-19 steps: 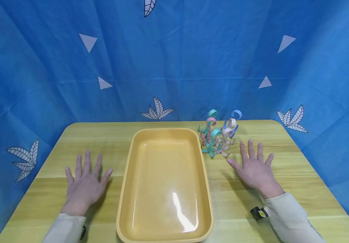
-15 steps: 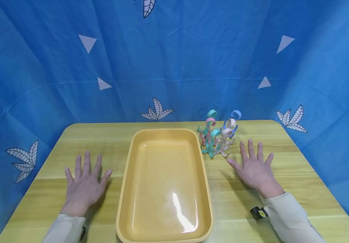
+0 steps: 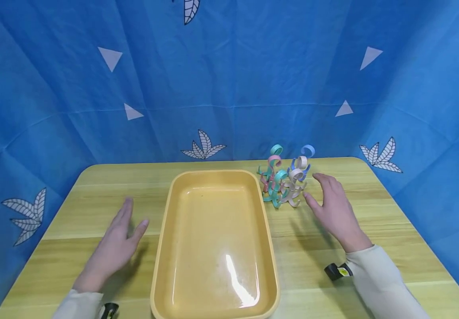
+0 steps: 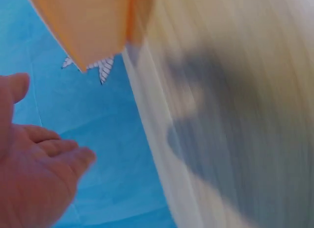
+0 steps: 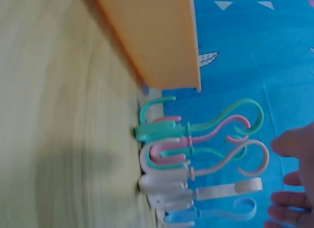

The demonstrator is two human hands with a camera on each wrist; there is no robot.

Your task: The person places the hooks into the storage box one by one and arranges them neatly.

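Several plastic claw hooks stand close together at the back, right of the tray: green (image 3: 280, 175), pink (image 3: 274, 159), white (image 3: 295, 174) and blue (image 3: 308, 151). Each has a curled hook on top and curved prongs at its base. My right hand (image 3: 339, 215) hovers just right of them, thumb and fingers apart, touching none. In the right wrist view, its fingertips face the white hook's (image 5: 260, 149) curl across a gap. Left of the tray, my left hand (image 3: 113, 248) is raised above the table, turned on its side and holding nothing.
A deep yellow rectangular tray (image 3: 209, 239) lies between the hands with nothing inside. Wooden table (image 3: 317, 283) extends on both sides. A blue patterned cloth (image 3: 233, 79) hangs behind and at the sides.
Both hands have risen from lying flat with spread fingers and turned onto their sides, thumbs inward. The hooks and tray keep their places; the head view has shifted slightly.
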